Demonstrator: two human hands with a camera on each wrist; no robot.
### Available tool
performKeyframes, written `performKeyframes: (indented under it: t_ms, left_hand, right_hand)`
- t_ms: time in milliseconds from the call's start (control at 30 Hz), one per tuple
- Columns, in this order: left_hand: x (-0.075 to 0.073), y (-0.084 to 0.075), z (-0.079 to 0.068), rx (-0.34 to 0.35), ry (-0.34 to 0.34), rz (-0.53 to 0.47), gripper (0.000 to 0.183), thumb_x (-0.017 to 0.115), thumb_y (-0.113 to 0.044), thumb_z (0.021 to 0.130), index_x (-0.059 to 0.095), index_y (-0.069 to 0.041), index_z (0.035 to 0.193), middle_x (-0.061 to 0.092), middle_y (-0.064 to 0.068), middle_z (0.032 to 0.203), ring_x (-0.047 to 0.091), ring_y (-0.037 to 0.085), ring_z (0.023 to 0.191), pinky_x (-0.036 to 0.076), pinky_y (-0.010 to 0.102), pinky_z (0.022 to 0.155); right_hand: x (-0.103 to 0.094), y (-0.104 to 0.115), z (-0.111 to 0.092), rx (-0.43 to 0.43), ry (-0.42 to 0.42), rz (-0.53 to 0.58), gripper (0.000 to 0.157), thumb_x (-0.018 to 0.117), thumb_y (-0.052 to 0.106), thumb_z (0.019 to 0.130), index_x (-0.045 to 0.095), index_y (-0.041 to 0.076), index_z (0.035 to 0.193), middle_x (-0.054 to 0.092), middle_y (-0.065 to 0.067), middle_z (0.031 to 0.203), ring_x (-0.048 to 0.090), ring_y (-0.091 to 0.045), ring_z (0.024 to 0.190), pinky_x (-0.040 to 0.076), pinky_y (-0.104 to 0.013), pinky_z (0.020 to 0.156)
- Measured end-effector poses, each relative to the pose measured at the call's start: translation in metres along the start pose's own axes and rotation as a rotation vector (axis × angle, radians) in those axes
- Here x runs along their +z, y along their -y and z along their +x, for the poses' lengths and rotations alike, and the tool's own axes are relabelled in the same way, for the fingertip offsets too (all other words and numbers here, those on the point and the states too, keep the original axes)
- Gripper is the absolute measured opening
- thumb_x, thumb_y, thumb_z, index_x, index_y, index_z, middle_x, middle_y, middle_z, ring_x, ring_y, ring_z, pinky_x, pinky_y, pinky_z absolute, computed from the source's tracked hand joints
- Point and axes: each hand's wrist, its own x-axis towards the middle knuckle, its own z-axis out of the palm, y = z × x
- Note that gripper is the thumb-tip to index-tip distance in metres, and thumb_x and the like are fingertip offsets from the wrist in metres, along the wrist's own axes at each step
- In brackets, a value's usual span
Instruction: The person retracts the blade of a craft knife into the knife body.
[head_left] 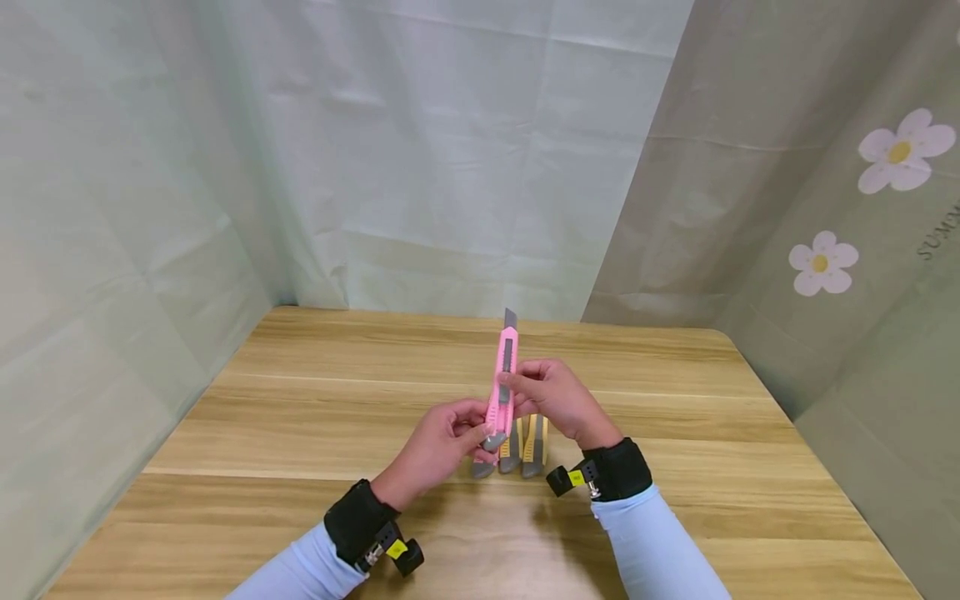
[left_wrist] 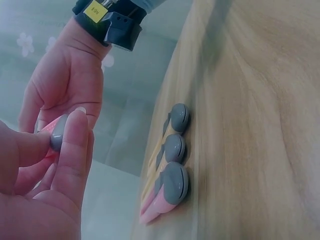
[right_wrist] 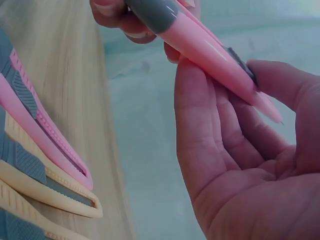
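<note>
A pink utility knife (head_left: 506,346) is held up over the table in both hands, its grey blade (head_left: 511,318) out of the upper end. The left hand (head_left: 442,437) pinches the knife's grey butt end (left_wrist: 58,132) between thumb and fingers. Higher on the body, the right hand (head_left: 558,398) grips it, fingers behind and thumb at the grey slider (right_wrist: 241,65). Below, side by side on the table, lie another pink utility knife (right_wrist: 45,120) and two yellow utility knives (head_left: 535,442). In the head view the hands partly hide these three.
The wooden table (head_left: 300,400) reaches back to a pale hanging curtain (head_left: 450,167). More curtain, with white flowers (head_left: 822,263), hangs along the right side. Each wrist carries a black strap (head_left: 618,469) with a small camera.
</note>
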Motion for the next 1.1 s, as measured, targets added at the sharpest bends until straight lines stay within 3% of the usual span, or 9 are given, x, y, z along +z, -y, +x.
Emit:
performKeyframes:
  t_ms: [267,633,833,1100]
  left_hand:
    - [0.0023,-0.0001,-0.0011,-0.003,0.009,-0.021,0.033,0.059,-0.001,0.102,0.062,-0.002,0.135,0.066,0.017,0.106,0.072,0.023,0.085,0.067,0.043,0.08]
    - [0.0028,0.0001,-0.0018,0.0,0.001,-0.014,0.03,0.06,-0.005,0.103,0.063,-0.002,0.133,0.067,0.017,0.107,0.073,0.025,0.085,0.067,0.043,0.08]
    - [0.0022,-0.0003,-0.0018,0.004,-0.021,-0.009,0.03,0.06,-0.008,0.103,0.064,-0.005,0.133,0.068,0.018,0.107,0.074,0.029,0.086,0.067,0.046,0.081]
    - [0.0011,0.0008,-0.0015,0.008,-0.053,0.015,0.027,0.061,-0.006,0.102,0.066,-0.005,0.128,0.067,0.023,0.107,0.073,0.024,0.084,0.067,0.043,0.078]
  right_hand:
    - [-0.002,-0.0001,-0.0001,-0.018,0.016,-0.023,0.041,0.067,0.022,0.101,0.064,-0.012,0.124,0.076,-0.008,0.093,0.075,-0.015,0.075,0.067,-0.032,0.075]
    - [-0.0025,-0.0002,-0.0027,-0.041,-0.007,-0.067,0.03,0.07,0.014,0.098,0.069,-0.004,0.121,0.076,-0.012,0.103,0.075,-0.02,0.085,0.067,-0.033,0.079]
    - [-0.0006,0.0014,-0.003,-0.028,-0.001,-0.028,0.037,0.069,0.019,0.099,0.066,-0.007,0.125,0.076,-0.01,0.1,0.075,-0.017,0.082,0.067,-0.031,0.078]
    - [-0.0012,0.0,-0.0031,0.019,0.069,-0.049,0.041,0.067,0.028,0.101,0.067,-0.008,0.121,0.077,-0.007,0.088,0.072,-0.015,0.072,0.067,-0.033,0.076]
